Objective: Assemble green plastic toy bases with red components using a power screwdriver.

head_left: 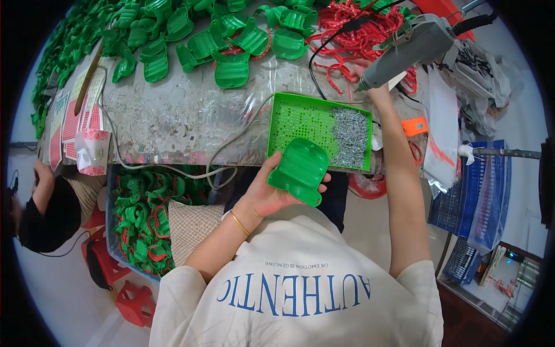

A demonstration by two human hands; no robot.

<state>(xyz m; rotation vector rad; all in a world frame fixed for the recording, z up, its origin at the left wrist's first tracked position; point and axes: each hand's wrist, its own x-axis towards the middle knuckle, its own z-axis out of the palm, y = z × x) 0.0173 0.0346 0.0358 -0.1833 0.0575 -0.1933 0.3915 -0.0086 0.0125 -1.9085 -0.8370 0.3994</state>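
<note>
My left hand (pixel 263 194) is closed on a green plastic shell (pixel 299 165), a ribbed, curved piece with a small lobed end. It is held over the near edge of a bright green tray (pixel 277 95). Small silver screws (pixel 351 136) are heaped in the right part of that tray; the rest of its floor is dimpled with holes. My right hand (pixel 378 93) reaches to the far side, beside loose red straps (pixel 338 78). A grey electric screwdriver (pixel 407 49) hangs in front of that hand and covers much of it, so its grip is unclear.
Many green shells (pixel 231 69) lie along the table's far side, near a red strap pile (pixel 352 26). A grey cable (pixel 173 168) crosses the table (pixel 167 121). Left below stands a blue crate (pixel 110 214) of green pieces with red straps. Another person's hand (pixel 43 179) is at far left.
</note>
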